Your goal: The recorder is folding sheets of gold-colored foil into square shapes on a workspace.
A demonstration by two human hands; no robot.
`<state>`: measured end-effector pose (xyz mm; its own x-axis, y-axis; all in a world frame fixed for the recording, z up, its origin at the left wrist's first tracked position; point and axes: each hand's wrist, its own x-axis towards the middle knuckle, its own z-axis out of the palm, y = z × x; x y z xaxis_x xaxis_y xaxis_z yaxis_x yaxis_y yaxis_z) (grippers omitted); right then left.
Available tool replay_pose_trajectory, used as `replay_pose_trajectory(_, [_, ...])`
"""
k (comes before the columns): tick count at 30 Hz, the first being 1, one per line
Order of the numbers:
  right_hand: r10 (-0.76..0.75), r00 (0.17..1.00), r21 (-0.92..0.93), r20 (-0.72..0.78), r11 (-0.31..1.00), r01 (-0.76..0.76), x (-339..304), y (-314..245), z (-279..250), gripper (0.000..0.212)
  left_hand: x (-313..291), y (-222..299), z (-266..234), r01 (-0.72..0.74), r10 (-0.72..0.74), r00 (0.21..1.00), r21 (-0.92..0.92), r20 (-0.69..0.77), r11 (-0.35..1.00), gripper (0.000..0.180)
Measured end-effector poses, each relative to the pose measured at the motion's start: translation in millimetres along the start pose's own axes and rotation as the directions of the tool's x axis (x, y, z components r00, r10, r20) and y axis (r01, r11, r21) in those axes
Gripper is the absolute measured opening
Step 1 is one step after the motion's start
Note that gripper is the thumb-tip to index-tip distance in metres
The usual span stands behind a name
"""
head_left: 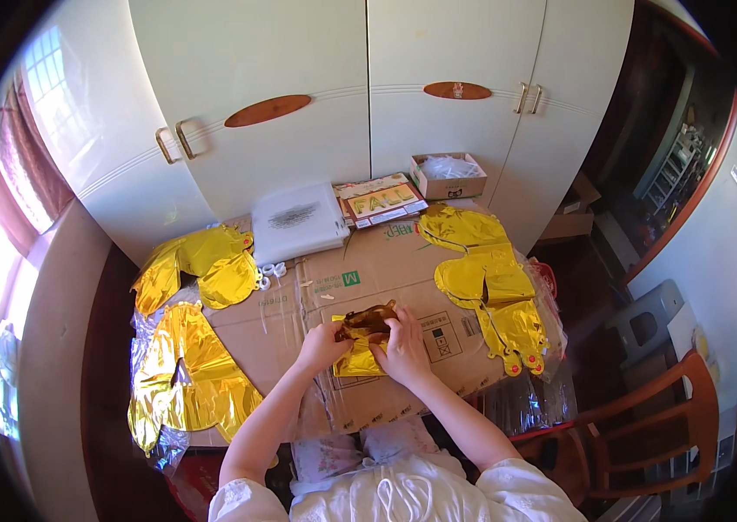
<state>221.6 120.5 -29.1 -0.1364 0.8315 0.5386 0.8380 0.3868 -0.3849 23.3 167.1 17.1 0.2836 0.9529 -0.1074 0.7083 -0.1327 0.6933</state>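
Observation:
Near the front of the flattened cardboard [251,335] is a folded gold foil balloon [358,364], partly crumpled, its upper edge dark brown in shadow. My left hand [323,346] pinches its left side. My right hand [405,350] grips the right side, thumb bent over the foil and fingers at the upper edge. Flat gold foil balloons lie around my hands: one at the far left [225,265], another at the near left [181,365], and long curved foil pieces [473,265] on the right, with small red dots on their near tips.
Behind my hands are a stack of white plastic bags [299,224], printed packets [383,202] and a small box [449,185] of clear plastic. Small white rolls [271,271] sit beside the bags. Cabinets [264,52] stand behind the table; a wooden chair [651,426] and grey stool [647,324] are at right.

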Motion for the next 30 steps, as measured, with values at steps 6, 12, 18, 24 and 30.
replay_pose_trajectory(6, [-0.018,0.999,0.001,0.028,1.000,0.018,1.7,-3.5,-2.5,0.063,4.6,7.1,-10.7,0.008,-0.007,1.000,0.023,-0.030,1.000,0.039])
replay_pose_trajectory(12, [-0.021,0.998,-0.031,0.058,0.999,0.023,-0.2,-0.9,0.1,0.063,12.9,0.4,-5.0,0.001,0.001,0.998,0.047,-0.055,0.999,0.038])
replay_pose_trajectory(18, [0.048,0.999,-0.009,-0.026,0.999,-0.048,0.7,-6.9,-4.1,0.084,14.6,-24.2,6.2,-0.043,0.066,0.997,-0.375,0.049,0.926,0.030])
replay_pose_trajectory(24, [0.104,0.991,-0.029,-0.081,0.994,-0.106,-0.2,3.9,-1.2,0.094,17.1,-33.0,14.4,-0.083,0.152,0.985,-0.555,0.079,0.827,0.027])
replay_pose_trajectory(30, [0.270,0.953,0.121,0.137,0.950,-0.287,14.1,5.1,-25.0,0.090,5.2,-25.5,5.8,-0.055,0.128,0.989,-0.625,0.073,0.779,0.027])
